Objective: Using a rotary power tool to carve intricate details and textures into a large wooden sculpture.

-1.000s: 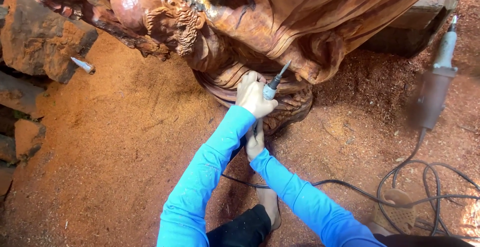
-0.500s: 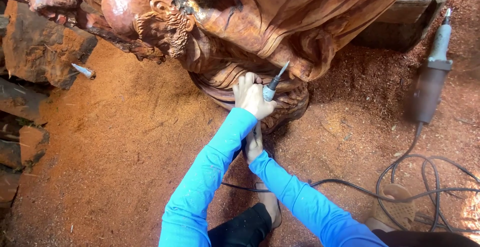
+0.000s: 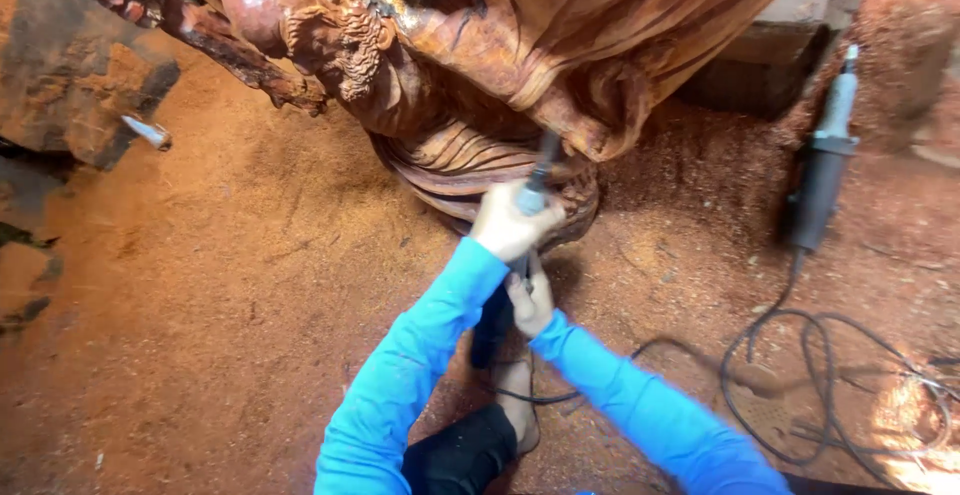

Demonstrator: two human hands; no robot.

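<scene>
Left hand (image 3: 510, 223) fingers wrapped round rotary tool (image 3: 533, 187), tip against carved sculpture (image 3: 480, 65); right hand (image 3: 532, 300) grips tool body just below.

A wooden sculpture (image 3: 480, 65) stands at the top of the view on a sawdust floor (image 3: 220, 315). Below its base, the left hand (image 3: 510, 223) sits above the right hand (image 3: 530, 300). A power tool (image 3: 822, 170) lies to the right, its cable (image 3: 800, 375) coiled nearer the person.
</scene>
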